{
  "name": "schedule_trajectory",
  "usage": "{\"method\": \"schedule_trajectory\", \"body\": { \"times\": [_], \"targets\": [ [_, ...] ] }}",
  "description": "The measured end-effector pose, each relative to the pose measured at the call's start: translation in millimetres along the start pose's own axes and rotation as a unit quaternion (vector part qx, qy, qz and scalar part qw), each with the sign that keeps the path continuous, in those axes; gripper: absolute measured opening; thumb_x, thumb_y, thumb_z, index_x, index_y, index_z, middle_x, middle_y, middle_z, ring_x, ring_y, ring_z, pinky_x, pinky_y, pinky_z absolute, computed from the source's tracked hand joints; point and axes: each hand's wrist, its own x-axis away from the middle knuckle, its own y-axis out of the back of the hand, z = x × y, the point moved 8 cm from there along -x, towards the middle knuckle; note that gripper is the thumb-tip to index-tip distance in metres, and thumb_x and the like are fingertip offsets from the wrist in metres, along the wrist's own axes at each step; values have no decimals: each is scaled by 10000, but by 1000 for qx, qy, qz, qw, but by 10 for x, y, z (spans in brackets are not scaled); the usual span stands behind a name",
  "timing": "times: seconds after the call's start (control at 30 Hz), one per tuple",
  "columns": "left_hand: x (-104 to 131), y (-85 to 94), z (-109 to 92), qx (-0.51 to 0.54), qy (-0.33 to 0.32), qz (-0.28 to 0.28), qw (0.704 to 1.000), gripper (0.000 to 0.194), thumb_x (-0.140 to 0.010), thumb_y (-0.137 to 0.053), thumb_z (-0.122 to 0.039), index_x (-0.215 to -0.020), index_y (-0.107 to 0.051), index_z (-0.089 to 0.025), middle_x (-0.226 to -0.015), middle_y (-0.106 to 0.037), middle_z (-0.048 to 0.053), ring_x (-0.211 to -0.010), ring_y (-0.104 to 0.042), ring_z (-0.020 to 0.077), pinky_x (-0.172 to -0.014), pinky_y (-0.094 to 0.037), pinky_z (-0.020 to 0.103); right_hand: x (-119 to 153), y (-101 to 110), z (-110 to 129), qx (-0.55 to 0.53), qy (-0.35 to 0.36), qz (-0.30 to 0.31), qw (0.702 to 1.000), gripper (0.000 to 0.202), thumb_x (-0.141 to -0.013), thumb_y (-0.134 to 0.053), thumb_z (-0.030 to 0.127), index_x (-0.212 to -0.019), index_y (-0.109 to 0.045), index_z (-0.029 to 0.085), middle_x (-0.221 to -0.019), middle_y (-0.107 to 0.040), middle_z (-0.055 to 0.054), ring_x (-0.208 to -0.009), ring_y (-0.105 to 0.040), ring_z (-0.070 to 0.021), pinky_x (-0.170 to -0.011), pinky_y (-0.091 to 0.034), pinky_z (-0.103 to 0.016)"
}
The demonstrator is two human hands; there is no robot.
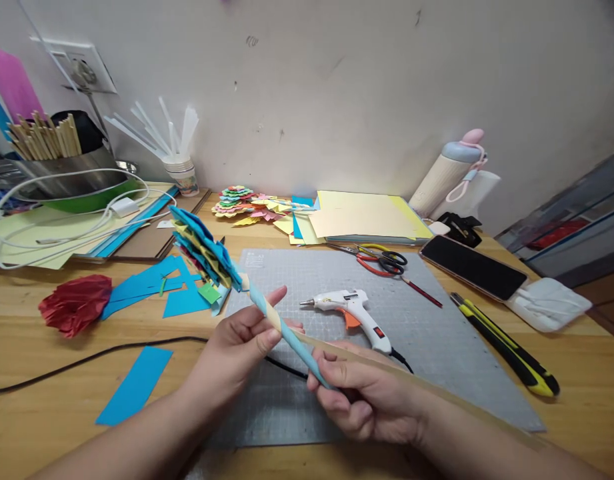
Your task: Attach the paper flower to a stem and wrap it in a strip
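Observation:
A paper flower point(203, 250) with blue, yellow and red layers tilts up to the left over the mat. Its stem point(294, 342) is wrapped in pale blue with a cream band. My left hand point(244, 337) closes on the middle of the stem between thumb and fingers, the index finger stretched out past it. Lower down, my right hand point(369, 393) grips the stem's end, fingers curled round it. From the cream band a long beige strip point(397, 367) runs right, passing behind my right hand and along my forearm.
A white glue gun point(349, 307) lies on the grey cutting mat point(437, 360), its black cord trailing. Scissors point(387, 260), a pencil point(421, 292) and a yellow-black cutter point(507, 343) are at right. Blue paper pieces point(134, 387) and red crumpled paper point(77, 305) lie left.

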Motion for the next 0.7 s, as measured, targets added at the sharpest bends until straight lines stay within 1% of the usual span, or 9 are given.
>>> {"method": "schedule_trajectory", "body": {
  "times": [0.1,0.23,0.37,0.43,0.47,0.53,0.6,0.63,0.7],
  "targets": [
    [-5,16,-4,14,-8,-25,1000,518,-722,-778,-320,-1215,-620,-297,-854,-773,10,-825,-688,149,-852,-467,266,-1,13,26,12,14,-14,1000,284,-879,-605,439,-883,-562,158,-572,-489,70,-353,-220,3,-331,-130,-134],
    [-5,16,-13,25,-9,-47,999,551,-713,-782,-313,-1233,-607,-257,-828,-772,20,-809,-682,148,-886,-454,282,20,37,151,57,91,-56,993,241,-857,-633,381,-867,-461,213,-689,-557,53,-356,-315,-6,-328,-157,-146],
    [-9,32,-26,30,-15,-67,997,532,-717,-778,-314,-1217,-617,-229,-846,-769,37,-834,-672,148,-930,-426,289,45,62,228,120,137,-87,979,341,-759,-722,358,-873,-427,231,-531,-419,119,-372,-287,-28,-335,-153,-143],
    [-9,41,-24,32,-17,-75,997,521,-723,-774,-323,-1211,-620,-229,-847,-765,32,-849,-665,146,-938,-417,284,46,106,241,178,145,-125,965,361,-740,-722,379,-872,-417,239,-441,-371,143,-352,-282,-45,-340,-194,-157],
    [-7,44,-19,32,-17,-78,996,519,-727,-770,-326,-1214,-618,-234,-850,-763,27,-855,-661,144,-937,-414,280,46,148,237,210,141,-158,955,348,-743,-705,396,-871,-423,239,-415,-383,140,-342,-298,-56,-341,-217,-169],
    [-3,60,-8,32,-15,-90,995,504,-726,-773,-321,-1202,-625,-248,-854,-759,12,-858,-652,135,-921,-415,261,63,255,222,268,122,-241,925,297,-760,-657,423,-889,-476,226,-403,-418,118,-347,-347,-76,-355,-259,-194],
    [-1,78,4,32,-14,-103,994,470,-719,-779,-310,-1167,-648,-253,-843,-752,-4,-863,-645,130,-901,-419,241,99,321,241,309,127,-308,891,281,-767,-629,428,-922,-557,206,-454,-444,94,-387,-386,-81,-392,-295,-211],
    [-3,84,8,33,-14,-107,994,451,-714,-783,-306,-1145,-661,-249,-833,-747,-9,-864,-643,128,-891,-422,233,111,327,257,320,138,-323,880,283,-766,-625,426,-932,-592,199,-493,-457,81,-413,-399,-78,-414,-305,-216],
    [-10,86,15,38,-12,-109,993,428,-707,-788,-305,-1114,-676,-234,-820,-737,-8,-853,-641,128,-874,-432,226,108,304,273,324,157,-320,876,278,-764,-619,424,-922,-635,197,-563,-485,62,-429,-398,-67,-428,-299,-220]
  ]
}}
